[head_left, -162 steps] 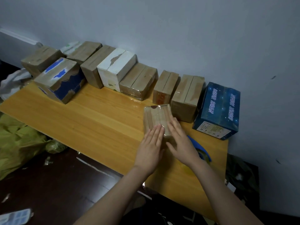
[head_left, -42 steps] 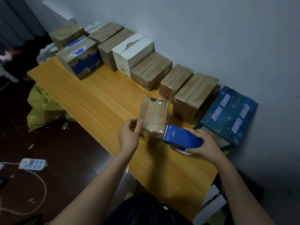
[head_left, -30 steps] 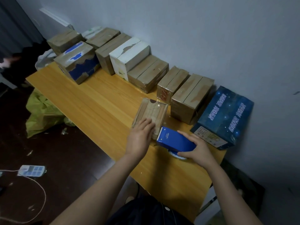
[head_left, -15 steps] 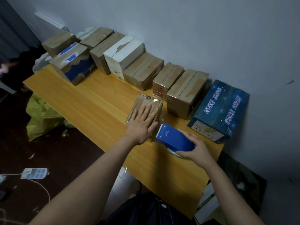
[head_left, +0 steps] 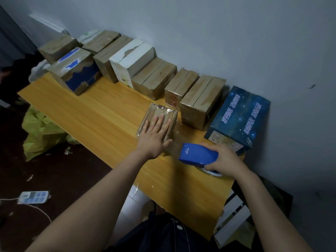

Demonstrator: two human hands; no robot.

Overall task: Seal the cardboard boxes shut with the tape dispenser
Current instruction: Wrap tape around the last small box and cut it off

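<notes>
Brown boxes [head_left: 201,95]: 7
White box [head_left: 134,55]: 1
Blue-torn box [head_left: 76,70]: 1
Starry blue box [head_left: 240,115]: 1
Pale box [head_left: 89,34]: 1, far back, mostly hidden
Tape dispenser [head_left: 198,153]: 1
Hands: 2, left hand [head_left: 154,135] and right hand [head_left: 225,160]
Desk [head_left: 101,110]: 1
Power strip [head_left: 33,196]: 1, on floor
Yellow bag [head_left: 41,131]: 1

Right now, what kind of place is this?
Probably a makeshift home packing spot: taped cardboard boxes lined along a plain wall on a wooden table, a tape dispenser in the right hand, a power strip on the floor.
</notes>
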